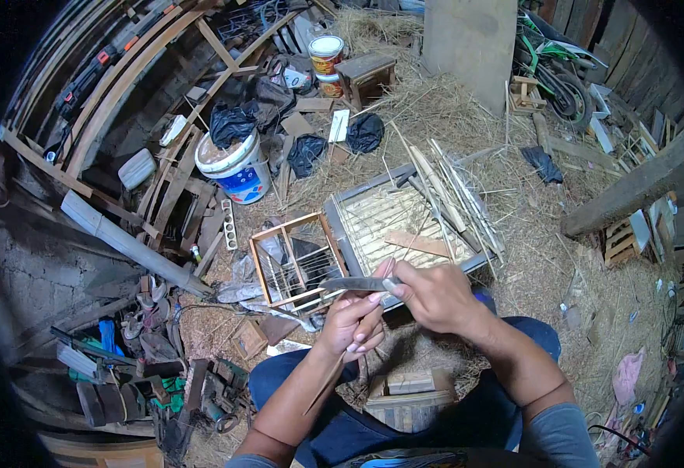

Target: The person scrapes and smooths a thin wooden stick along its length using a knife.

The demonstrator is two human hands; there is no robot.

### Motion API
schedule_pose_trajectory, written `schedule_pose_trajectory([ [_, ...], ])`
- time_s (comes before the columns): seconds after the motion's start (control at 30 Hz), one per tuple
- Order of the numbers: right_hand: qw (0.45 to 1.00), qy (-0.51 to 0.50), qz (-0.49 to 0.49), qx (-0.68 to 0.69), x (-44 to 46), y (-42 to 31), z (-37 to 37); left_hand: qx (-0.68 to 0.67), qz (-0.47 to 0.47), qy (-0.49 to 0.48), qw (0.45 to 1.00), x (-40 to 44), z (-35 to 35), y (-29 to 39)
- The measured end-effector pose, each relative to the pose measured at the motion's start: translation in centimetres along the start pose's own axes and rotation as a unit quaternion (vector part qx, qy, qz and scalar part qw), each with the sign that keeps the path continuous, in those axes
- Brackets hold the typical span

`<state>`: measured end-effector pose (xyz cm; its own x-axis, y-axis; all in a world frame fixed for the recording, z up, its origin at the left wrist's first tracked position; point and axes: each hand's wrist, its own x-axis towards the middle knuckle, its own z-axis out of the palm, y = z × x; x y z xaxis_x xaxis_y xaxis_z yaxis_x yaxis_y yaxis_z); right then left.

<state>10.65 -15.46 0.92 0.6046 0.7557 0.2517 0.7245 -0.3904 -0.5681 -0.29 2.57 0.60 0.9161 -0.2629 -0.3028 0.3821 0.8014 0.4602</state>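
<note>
While the right hand [439, 299] holds a knife [353, 284] with its fingers clamped around the handle end, the left hand [351, 324] has its fingers closed on a thin stick [325, 384]. The knife blade lies across the top of the left fingertips, pointing left; whether its edge touches the stick cannot be told. The stick trails from below the left fingers along the forearm. Just beyond the left fingers stands a small wooden cage [293, 257] with thin bars. Ahead of the right fingers lies a slatted panel [357, 222], bearing a flat wood piece [418, 243] and long strips [443, 191]. Farther off, left of the fingers, stands a white bucket [240, 181].
</note>
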Motion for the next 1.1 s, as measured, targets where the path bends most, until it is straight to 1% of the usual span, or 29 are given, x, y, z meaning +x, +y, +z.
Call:
schedule_pose_trajectory([
  [0.07, 1.0, -0.007, 0.0, -0.003, 0.3, 0.9, -0.1, 0.004, 0.002, 0.014, 1.0, -0.4, 0.3, 0.0],
  [0.13, 0.996, 0.074, 0.049, -0.019, 1.1, 2.6, -0.5, 0.01, 0.008, -0.018, 1.0, -0.4, 0.5, 0.0],
  [0.17, 0.996, 0.075, 0.049, -0.021, 0.8, 2.3, -0.5, 0.01, 0.008, -0.021, 1.0, -0.3, 0.4, 0.0],
  [0.23, 0.997, -0.038, 0.032, -0.06, 0.2, 0.2, -0.3, -0.008, 0.002, -0.002, 1.0, -0.2, 0.1, 0.0],
  [0.27, 1.0, -0.001, -0.019, -0.004, 0.0, -0.8, -0.1, -0.03, 0.006, 0.029, 0.999, -0.5, 0.4, -0.1],
  [0.3, 1.0, -0.001, -0.017, -0.001, 0.1, -0.3, 0.2, -0.029, 0.004, 0.032, 0.999, -0.4, 0.0, -0.1],
  [0.37, 0.998, 0.042, 0.027, -0.035, 0.6, 1.7, 0.6, -0.059, 0.01, -0.021, 0.998, -0.2, -0.8, -0.3],
  [0.4, 0.995, 0.089, 0.03, -0.017, 1.2, 2.1, 0.3, -0.057, 0.003, -0.019, 0.998, -0.3, 0.3, 0.1],
  [0.43, 0.995, 0.091, 0.029, -0.019, 1.0, 1.7, 0.0, -0.056, 0.004, -0.022, 0.998, -0.3, 0.0, 0.0],
  [0.5, 0.999, -0.015, 0.02, -0.034, 0.2, -0.3, -0.2, -0.052, -0.01, -0.017, 0.998, -0.2, -0.5, 0.0],
  [0.53, 0.999, 0.01, -0.025, -0.021, -0.1, -0.9, 0.1, -0.063, 0.002, 0.017, 0.998, -0.4, 0.1, -0.2],
  [0.57, 1.0, 0.009, -0.023, -0.019, 0.1, -0.6, 0.1, -0.063, 0.0, 0.02, 0.998, -0.3, -0.1, 0.0],
  [0.63, 1.0, -0.002, 0.026, -0.004, 0.6, 0.5, -0.2, -0.027, 0.01, 0.0, 1.0, 0.1, -0.1, 0.3],
  [0.8, 0.999, 0.008, 0.029, -0.033, 0.7, 1.4, 0.1, -0.038, 0.011, 0.03, 0.999, 0.3, -0.2, 0.2],
  [0.87, 0.995, 0.029, 0.084, -0.055, 1.2, 3.4, 0.0, -0.03, 0.001, 0.012, 0.999, 0.0, -0.3, -0.3],
  [0.9, 0.989, 0.002, 0.124, -0.082, 1.5, 4.0, -0.8, -0.021, -0.008, -0.006, 1.0, -0.1, -0.3, -0.5],
  [0.97, 0.99, -0.041, 0.123, -0.055, 1.5, 3.8, -1.2, -0.028, -0.013, -0.015, 0.999, -0.1, -0.7, -0.9],
  [1.03, 0.998, 0.032, -0.006, -0.052, 0.4, 2.5, 0.5, -0.064, -0.009, 0.003, 0.998, -0.2, -1.1, -1.0],
  [1.07, 0.998, 0.047, -0.037, -0.028, -0.1, 1.9, 1.0, -0.072, -0.021, -0.003, 0.997, -0.3, -1.5, -0.9],
  [1.1, 0.998, 0.046, -0.036, -0.025, 0.0, 2.3, 1.0, -0.072, -0.022, 0.0, 0.997, -0.3, -1.4, -0.9],
])
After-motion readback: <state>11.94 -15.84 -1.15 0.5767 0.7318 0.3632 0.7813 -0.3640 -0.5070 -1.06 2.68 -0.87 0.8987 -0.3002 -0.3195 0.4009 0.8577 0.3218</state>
